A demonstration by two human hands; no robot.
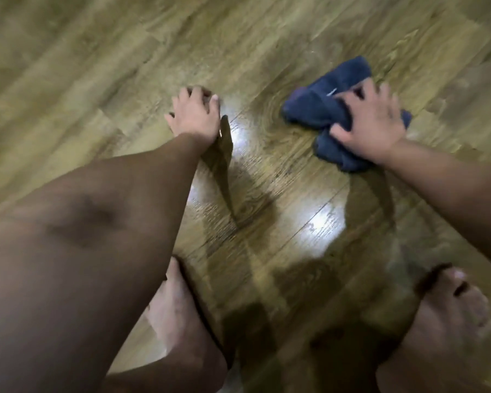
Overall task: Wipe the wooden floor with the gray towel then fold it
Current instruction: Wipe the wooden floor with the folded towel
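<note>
The gray towel (321, 106), dark blue-gray and bunched up, lies on the wooden floor (97, 66) at the upper right. My right hand (372, 123) lies on top of it with fingers spread and the thumb hooked into the cloth, gripping it against the floor. My left hand (194, 114) is planted on the bare floor to the left of the towel, fingertips bent down on the boards, holding nothing. A wide strip of floor separates the two hands. The whole view is motion-blurred.
My two bare feet stand on the floor at the bottom, the left foot (179, 321) partly behind my left forearm, the right foot (448, 321) at lower right. Bright light reflections (323, 222) shine on the boards between my arms.
</note>
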